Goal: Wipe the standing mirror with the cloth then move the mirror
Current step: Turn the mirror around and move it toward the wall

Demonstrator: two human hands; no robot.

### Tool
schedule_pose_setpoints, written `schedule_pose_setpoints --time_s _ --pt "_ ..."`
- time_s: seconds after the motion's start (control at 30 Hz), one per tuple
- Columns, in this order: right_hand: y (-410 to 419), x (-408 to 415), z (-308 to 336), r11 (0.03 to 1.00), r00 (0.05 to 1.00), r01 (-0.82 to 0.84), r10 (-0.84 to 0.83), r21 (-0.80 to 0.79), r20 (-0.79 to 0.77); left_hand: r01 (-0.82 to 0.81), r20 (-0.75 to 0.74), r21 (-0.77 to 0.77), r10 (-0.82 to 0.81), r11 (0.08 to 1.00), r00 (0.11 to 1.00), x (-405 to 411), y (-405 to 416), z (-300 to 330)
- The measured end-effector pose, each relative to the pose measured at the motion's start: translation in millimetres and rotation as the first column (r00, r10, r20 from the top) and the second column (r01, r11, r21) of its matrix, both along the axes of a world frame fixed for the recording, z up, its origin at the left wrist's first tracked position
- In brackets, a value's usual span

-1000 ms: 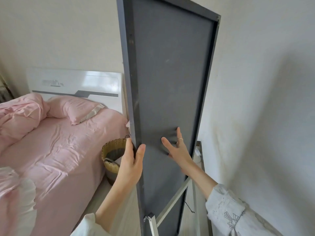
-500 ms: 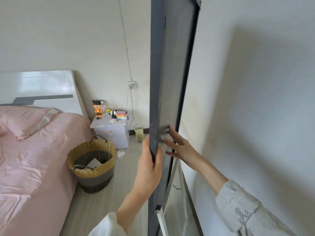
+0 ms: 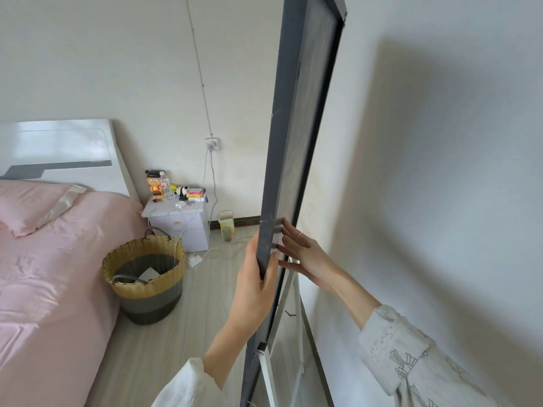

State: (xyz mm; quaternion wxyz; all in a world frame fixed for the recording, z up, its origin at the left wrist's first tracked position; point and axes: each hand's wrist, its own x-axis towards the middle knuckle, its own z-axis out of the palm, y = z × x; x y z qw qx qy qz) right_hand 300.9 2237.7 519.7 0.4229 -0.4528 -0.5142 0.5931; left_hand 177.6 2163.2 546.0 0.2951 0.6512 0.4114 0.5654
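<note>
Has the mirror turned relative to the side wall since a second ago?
Yes. The mirror has swung edge-on toward the right wall; its grey back, broad before, now shows as a narrow strip.

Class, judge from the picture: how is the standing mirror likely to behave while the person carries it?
The standing mirror is tall and narrow, so probably top-heavy and apt to tip. Its flat frame looks stiff. The left hand grips one edge while the right hand lies flat on its back, suggesting it needs steadying.

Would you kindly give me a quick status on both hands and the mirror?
Left hand grips the mirror frame edge. Right hand flat on its back panel. Mirror near the wall; basket off to the left.
</note>
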Motion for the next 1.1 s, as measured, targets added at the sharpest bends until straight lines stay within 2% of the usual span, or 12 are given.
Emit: schedule_pose_setpoints --time_s 0.33,0.5,0.63,0.83,0.97,1.1 --pt "-29.6 7.0 -5.1 0.996 0.996 -0.036 0.029 -0.085 -0.084 -0.05 -0.031 -0.097 0.047 0.994 0.998 12.0 -5.9 0.7" --pt "-40.2 12.5 -20.7 0.979 0.981 0.029 -0.067 -0.202 -0.183 -0.078 -0.092 -0.175 0.062 0.981 0.994 6.6 -4.4 -22.2" --pt "-54.6 23.3 -46.5 0.956 0.979 0.139 -0.171 -0.258 -0.107 -0.105 -0.18 -0.292 0.053 0.951 0.982 -5.7 -8.7 -56.1" --pt "-84.9 18.7 -110.9 0.907 0.966 0.256 -0.246 -0.334 0.074 -0.115 -0.31 -0.374 -0.007 0.92 0.951 -29.0 -14.9 -106.9" --pt "-94.9 16.4 -162.2 0.852 0.952 0.305 -0.264 -0.427 0.153 -0.134 -0.313 -0.414 -0.003 0.901 0.95 -41.0 -12.6 -145.1" --pt "-87.6 17.8 -206.5 0.814 0.929 0.368 -0.301 -0.45 0.214 -0.149 -0.301 -0.443 0.01 0.884 0.954 -47.4 -7.6 -180.6"
